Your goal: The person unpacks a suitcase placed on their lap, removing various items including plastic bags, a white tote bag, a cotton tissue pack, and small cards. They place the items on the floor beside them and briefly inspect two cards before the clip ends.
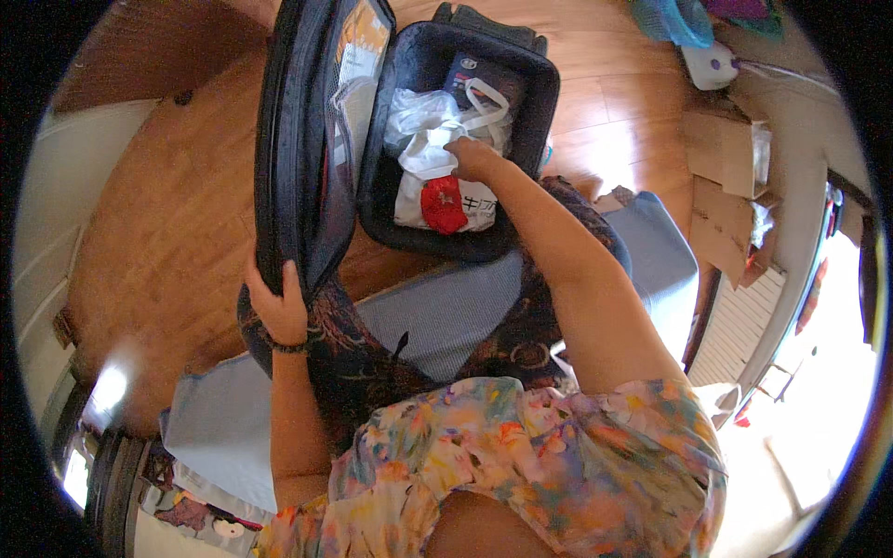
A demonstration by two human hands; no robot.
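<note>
- Suitcase (547,98): black, open; it sits ahead of the person, above the wooden floor (177,251), its near edge close to the knees.
- Lid (290,139): raised along the left edge of the suitcase, standing steeply.
- Left hand (282,307): gripping the near end of the lid, thumb on the inner side; dark bracelet (286,348) at the wrist.
- Right hand (474,160): inside the suitcase, fingertips on the white bag (430,153); cannot tell whether they are closed on it.
- White bag: crumpled, located from the middle of the suitcase toward its near edge. A red patch (444,205) shows near that edge; print or separate item, undetermined.
- Dark box (476,73): toward the far edge of the suitcase, partly covered by a white strap (491,113).
- Pale plastic bundle (414,110): beside the left edge of the suitcase.
- Yellow-and-white packet (363,46): at the far end of the lid's inner face.
- Blue seat (446,302): beneath the person.
</note>
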